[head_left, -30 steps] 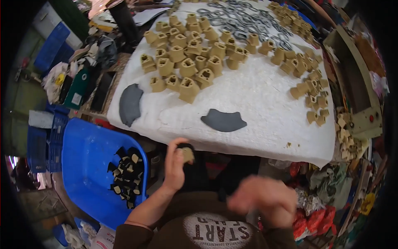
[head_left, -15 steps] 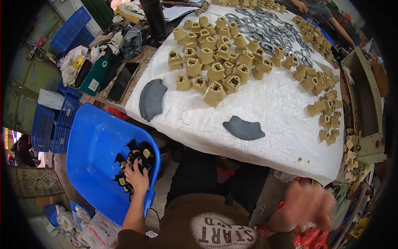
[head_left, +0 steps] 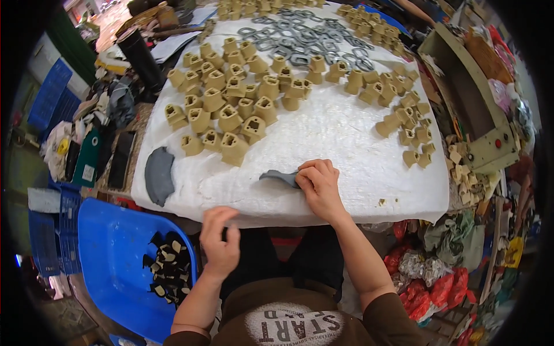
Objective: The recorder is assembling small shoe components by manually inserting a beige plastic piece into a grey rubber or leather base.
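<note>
My right hand (head_left: 321, 185) pinches one end of a dark grey curved flat piece (head_left: 277, 176) near the front of the white-covered table (head_left: 358, 190). The piece is partly hidden under my fingers, and its free end points left. Just off the table's front edge, my left hand (head_left: 221, 239) hangs with fingers bent and thumb apart, nothing seen in it, slightly blurred. A second grey curved piece (head_left: 160, 176) lies at the table's left front corner. Below left, a blue plastic tub (head_left: 109, 282) holds a heap of small black pieces with beige faces (head_left: 171, 265).
Many tan hollow blocks (head_left: 229, 118) stand on the table's left half, with more tan blocks (head_left: 388, 89) along the right. Grey rings (head_left: 300, 40) lie at the back. A metal trough (head_left: 461, 86) flanks the right side; red plastic bags (head_left: 433, 288) lie below it.
My left hand has left the black pieces in the tub and come up beside the table. My right hand has swung in and taken hold of the nearer grey piece. The view has shifted.
</note>
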